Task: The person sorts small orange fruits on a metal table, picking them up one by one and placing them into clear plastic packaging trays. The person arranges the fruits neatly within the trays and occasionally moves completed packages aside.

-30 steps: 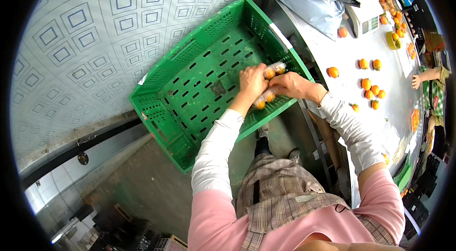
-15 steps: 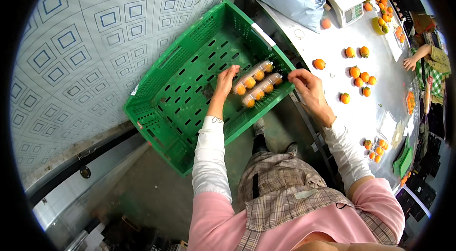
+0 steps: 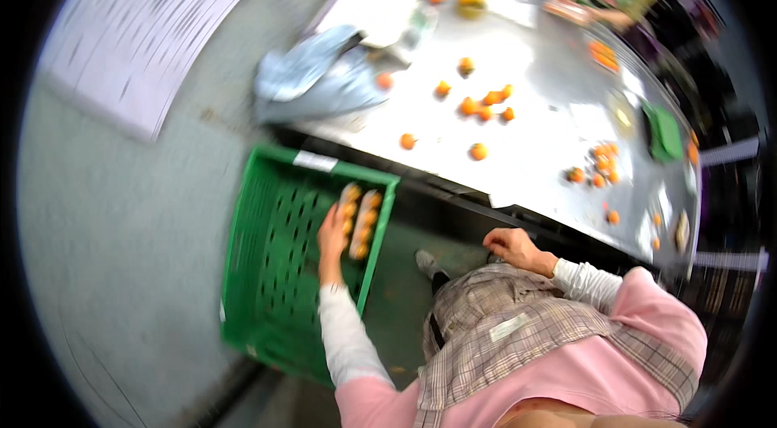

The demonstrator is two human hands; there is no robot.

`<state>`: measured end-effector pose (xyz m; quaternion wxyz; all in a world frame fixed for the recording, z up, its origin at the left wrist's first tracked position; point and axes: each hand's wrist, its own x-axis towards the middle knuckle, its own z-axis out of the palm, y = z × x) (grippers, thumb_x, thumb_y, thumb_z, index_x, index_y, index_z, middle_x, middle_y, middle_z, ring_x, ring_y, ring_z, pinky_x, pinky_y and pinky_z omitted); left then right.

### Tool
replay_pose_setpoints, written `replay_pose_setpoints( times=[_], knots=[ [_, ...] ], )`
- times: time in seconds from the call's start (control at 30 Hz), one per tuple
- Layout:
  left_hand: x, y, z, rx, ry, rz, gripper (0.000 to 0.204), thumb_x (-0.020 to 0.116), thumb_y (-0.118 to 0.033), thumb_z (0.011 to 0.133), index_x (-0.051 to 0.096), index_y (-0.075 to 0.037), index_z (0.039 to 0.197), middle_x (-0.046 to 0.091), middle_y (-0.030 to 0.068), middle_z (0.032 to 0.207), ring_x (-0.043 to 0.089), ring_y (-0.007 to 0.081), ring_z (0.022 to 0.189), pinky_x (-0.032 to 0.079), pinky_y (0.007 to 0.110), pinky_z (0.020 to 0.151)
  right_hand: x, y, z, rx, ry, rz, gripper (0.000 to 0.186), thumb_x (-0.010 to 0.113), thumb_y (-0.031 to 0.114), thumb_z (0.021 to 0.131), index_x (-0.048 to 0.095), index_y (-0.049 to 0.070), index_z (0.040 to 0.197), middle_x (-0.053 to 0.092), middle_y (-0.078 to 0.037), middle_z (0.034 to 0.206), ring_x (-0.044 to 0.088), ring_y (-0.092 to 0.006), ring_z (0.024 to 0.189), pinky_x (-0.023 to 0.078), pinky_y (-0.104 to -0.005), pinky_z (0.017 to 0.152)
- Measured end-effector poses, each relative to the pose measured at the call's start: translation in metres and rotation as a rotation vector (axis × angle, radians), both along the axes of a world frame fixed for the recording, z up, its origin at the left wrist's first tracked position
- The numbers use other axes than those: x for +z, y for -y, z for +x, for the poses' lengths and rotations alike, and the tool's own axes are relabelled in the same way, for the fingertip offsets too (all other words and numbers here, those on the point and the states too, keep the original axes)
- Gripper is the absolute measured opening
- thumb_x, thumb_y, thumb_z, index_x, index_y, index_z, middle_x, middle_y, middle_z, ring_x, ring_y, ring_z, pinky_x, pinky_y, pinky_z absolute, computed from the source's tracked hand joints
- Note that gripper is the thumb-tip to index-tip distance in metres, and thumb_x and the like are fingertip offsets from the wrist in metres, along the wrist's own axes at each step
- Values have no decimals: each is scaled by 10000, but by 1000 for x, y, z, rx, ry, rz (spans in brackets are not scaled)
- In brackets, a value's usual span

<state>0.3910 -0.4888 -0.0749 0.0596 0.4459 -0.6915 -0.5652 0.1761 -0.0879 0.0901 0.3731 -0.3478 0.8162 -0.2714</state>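
Note:
Inside the green plastic crate [image 3: 271, 173] lie two long clear packs of round orange fruits, side by side near its right wall. My left hand [image 3: 331, 240] reaches into the crate, its fingers stretched along the left pack [image 3: 349, 209]; blur hides how firmly they touch it. The right pack [image 3: 365, 225] rests closer to the crate wall. Outside the crate, in front of the table edge, my right hand [image 3: 513, 248] has curled fingers, and nothing shows in them.
A metal table [image 3: 437, 165] bears several loose orange fruits [image 3: 484, 104], a pale blue plastic bag [image 3: 316, 76], a white scale [image 3: 376, 11] and a green item [image 3: 664, 132]. At its far side a person's hands [image 3: 595, 15] hold a pack. Patterned sheeting [image 3: 154, 31] is at the upper left.
My view has turned, so crate and table appear shifted. My right hand has left the crate's right rim and come back toward my body. My left hand remains by the packs.

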Motion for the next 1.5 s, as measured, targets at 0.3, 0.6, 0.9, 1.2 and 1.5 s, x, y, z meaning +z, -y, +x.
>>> replay_pose_setpoints(
  times=[0.3, 0.6, 0.9, 1.2, 1.5],
  knots=[
    [78, -39, -67, 188, -180, -635, 397, 675, -174, 953, 642, -5, 1312, 673, 195, 1272, 634, 347, 1162, 491, 439, 1016, -14, -163, 25, -39, 313, 338, 566, 544, 535, 1015, 668, 72, 1316, 685, -205, 1282, 638, -367, 1194, 488, -423, 1029],
    [116, -293, -220, -370, -457, -596, 335, 725, -71, 836, 708, -26, 1168, 708, 161, 1184, 645, 346, 1144, 495, 435, 1013, 18, -279, 13, -457, 197, 117, 481, 581, 453, 993, 719, 45, 1207, 725, -188, 1177, 686, -328, 1105, 518, -403, 975],
    [91, -583, -310, -802, -456, -374, 267, 689, -146, 914, 723, -77, 1169, 710, 149, 1163, 643, 345, 1107, 504, 421, 979, -33, -531, -106, -1041, -510, -28, 217, 627, 218, 920, 711, 20, 897, 703, -177, 867, 670, -394, 825, 509, -488, 748],
    [33, -662, -354, -282, -12, -599, 302, 579, -282, 985, 734, -23, 964, 712, 201, 939, 659, 413, 876, 506, 498, 816, -84, -665, -176, -675, -632, -145, 147, 670, 196, 889, 665, 89, 788, 671, -126, 846, 625, -351, 866, 427, -470, 811],
    [53, -714, -370, -324, 125, -1041, 209, 600, -260, 976, 630, -58, 929, 624, 161, 937, 602, 394, 916, 464, 539, 804, -83, -698, -197, -656, -752, -255, 179, 701, 157, 819, 581, 116, 692, 606, -79, 683, 607, -319, 682, 422, -461, 666]
  ],
)
